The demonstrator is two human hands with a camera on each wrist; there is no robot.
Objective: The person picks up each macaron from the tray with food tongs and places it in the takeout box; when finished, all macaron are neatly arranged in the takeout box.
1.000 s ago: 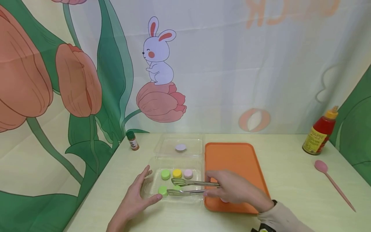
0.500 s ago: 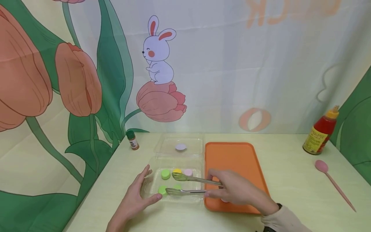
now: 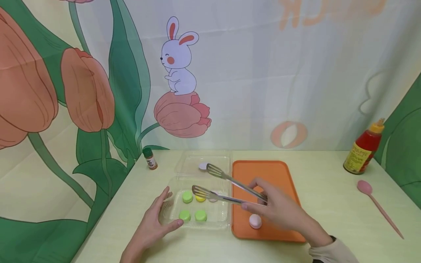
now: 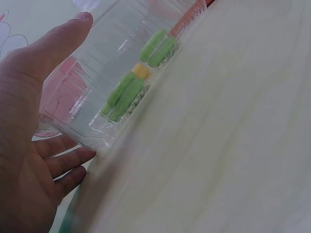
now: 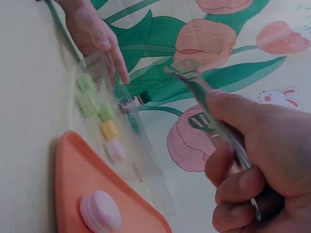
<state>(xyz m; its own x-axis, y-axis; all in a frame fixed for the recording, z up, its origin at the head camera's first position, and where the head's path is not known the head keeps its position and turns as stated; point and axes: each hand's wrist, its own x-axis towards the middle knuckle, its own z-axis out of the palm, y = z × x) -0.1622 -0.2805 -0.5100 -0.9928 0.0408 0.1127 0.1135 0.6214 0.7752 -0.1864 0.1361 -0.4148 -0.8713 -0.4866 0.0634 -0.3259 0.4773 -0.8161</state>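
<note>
My right hand [image 3: 279,208] grips metal tongs [image 3: 241,185], whose slotted tips are spread apart above the clear plastic box [image 3: 213,223]. Nothing is between the tips in the right wrist view. Inside the box sit three green macarons [image 3: 201,216], a yellow macaron [image 3: 200,198] and a pink macaron [image 3: 213,197], the latter two partly hidden by the tongs. My left hand [image 3: 154,221] rests at the box's left side, thumb and fingers spread around its corner. Another pink macaron [image 3: 255,221] lies on the orange tray [image 3: 260,170], below my right hand.
The hinged clear lid [image 3: 189,164] lies folded back behind the box, with a small white round piece [image 3: 203,166] on it. A green-capped spice bottle [image 3: 150,159] stands back left. At right are a red sauce bottle [image 3: 363,149] and a pink spoon [image 3: 378,206].
My right hand has lifted the tongs up and slightly right, away from the front macarons, with the tips spreading wider. The pink macaron on the tray now shows fully. The left hand stays put.
</note>
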